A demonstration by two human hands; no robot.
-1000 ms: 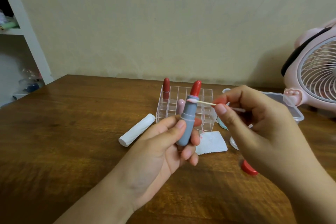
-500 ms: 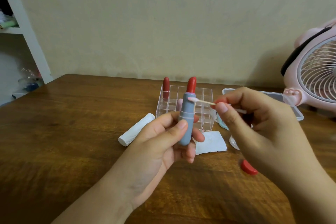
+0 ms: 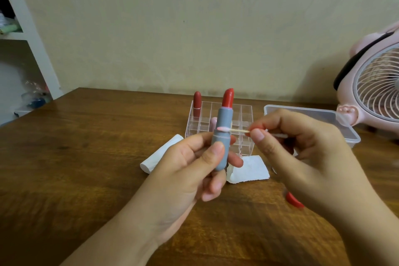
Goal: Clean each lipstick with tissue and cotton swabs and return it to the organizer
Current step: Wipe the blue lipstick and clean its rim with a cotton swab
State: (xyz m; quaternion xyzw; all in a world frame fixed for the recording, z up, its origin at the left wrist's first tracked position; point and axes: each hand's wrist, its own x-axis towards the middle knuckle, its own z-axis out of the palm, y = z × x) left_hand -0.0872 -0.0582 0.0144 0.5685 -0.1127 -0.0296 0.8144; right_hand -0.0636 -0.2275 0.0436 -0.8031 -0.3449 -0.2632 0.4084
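At centre frame the left hand [image 3: 194, 170] grips a grey-cased red lipstick [image 3: 222, 136] upright, while the right hand [image 3: 306, 153] pinches a cotton swab [image 3: 235, 130] whose pink tip touches the case's collar groove. Too much sideways pressure could snap the thin wooden stick, or a slip upward could gouge the exposed bullet.

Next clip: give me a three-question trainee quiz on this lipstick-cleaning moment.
1. True or false: the left hand grips the grey lipstick upright.
2. The cotton swab tip touches: A) the red bullet, B) the tube's groove, C) the tissue.
3. Fill in: the right hand ____ the swab's stick.

Key: 1 true; 2 B; 3 pinches.
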